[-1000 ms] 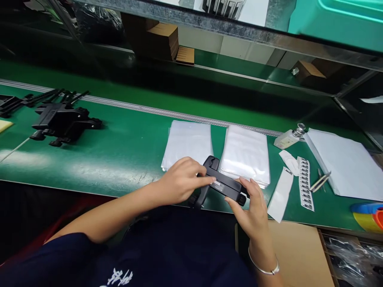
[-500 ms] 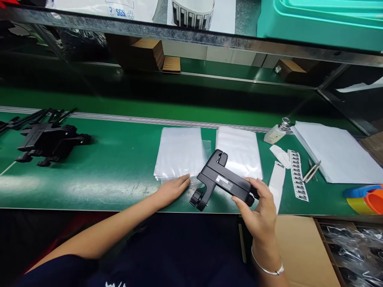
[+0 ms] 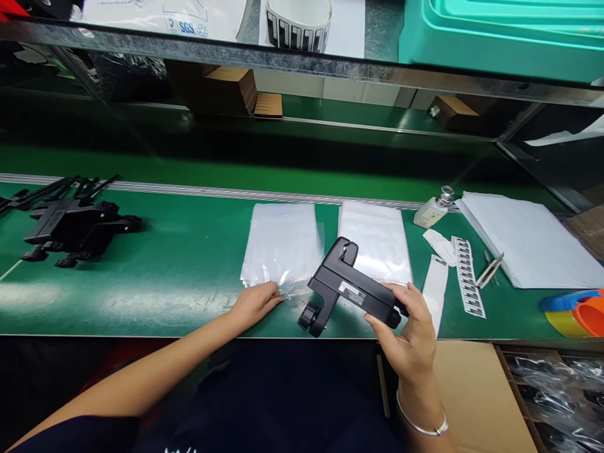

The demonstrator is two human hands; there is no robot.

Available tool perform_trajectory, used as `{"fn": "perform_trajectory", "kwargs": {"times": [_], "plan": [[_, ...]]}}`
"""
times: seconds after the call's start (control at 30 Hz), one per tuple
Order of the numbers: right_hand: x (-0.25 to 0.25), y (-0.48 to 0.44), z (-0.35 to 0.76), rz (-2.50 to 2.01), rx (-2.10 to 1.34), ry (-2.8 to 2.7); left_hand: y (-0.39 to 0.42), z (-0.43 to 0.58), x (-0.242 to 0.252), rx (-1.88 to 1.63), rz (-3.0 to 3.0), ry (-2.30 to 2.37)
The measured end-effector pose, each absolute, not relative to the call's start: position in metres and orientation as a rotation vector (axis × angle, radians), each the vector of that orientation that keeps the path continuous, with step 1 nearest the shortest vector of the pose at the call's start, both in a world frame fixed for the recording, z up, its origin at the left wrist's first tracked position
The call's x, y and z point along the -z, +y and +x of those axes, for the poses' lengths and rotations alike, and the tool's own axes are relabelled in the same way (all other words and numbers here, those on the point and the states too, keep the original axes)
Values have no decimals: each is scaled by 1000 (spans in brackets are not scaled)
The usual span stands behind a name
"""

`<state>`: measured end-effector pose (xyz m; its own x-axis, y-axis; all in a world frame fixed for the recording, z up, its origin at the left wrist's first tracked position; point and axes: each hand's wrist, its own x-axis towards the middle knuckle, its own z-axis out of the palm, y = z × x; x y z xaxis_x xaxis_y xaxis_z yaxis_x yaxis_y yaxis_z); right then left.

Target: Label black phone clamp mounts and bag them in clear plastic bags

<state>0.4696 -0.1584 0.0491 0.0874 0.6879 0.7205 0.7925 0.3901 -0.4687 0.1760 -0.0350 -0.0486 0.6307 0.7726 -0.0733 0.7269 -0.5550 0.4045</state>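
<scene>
My right hand (image 3: 410, 327) grips the end of a black plastic bracket (image 3: 353, 283) with knobs and a small white label, held above the bench's front part. At the near edge of a stack of clear plastic bags (image 3: 280, 242), my left hand (image 3: 257, 305) pinches the edge of a bag between closed fingers. A second stack of clear bags (image 3: 375, 236) lies to the right, partly hidden behind the bracket. Several similar black brackets (image 3: 78, 223) sit heaped at the left of the green bench.
On the right are a pump bottle (image 3: 434, 207), a strip of labels (image 3: 467, 277), tweezers (image 3: 489, 272), a white sheet stack (image 3: 538, 242) and coloured tape rolls (image 3: 576, 313). A metal shelf edge (image 3: 302, 63) crosses above. Below right stands a carton of bagged parts (image 3: 552, 396).
My left hand has gone from lying flat on the bag stack to pinching a bag's edge, drawing back slightly left. My right hand still holds the bracket in nearly the same place.
</scene>
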Motion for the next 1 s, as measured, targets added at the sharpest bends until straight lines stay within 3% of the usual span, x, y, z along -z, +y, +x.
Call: {"fn": "perform_trajectory", "kwargs": {"times": [0.27,0.43,0.63,0.8,1.0], "plan": [[-48,-156,469,-1360,142,-1661,-15,187,20,-166,2273,1563],[-48,-156,469,-1365,127,-1654,-26,204,18,248,2422,1197],[-45,-155,470,-1372,126,-1653,-14,207,10,-47,2082,1032],[-45,-154,468,-1377,127,-1665,-22,208,9,-330,2137,1266],[-48,-154,467,-1326,98,-1682,-31,205,5,-257,2327,977]]}}
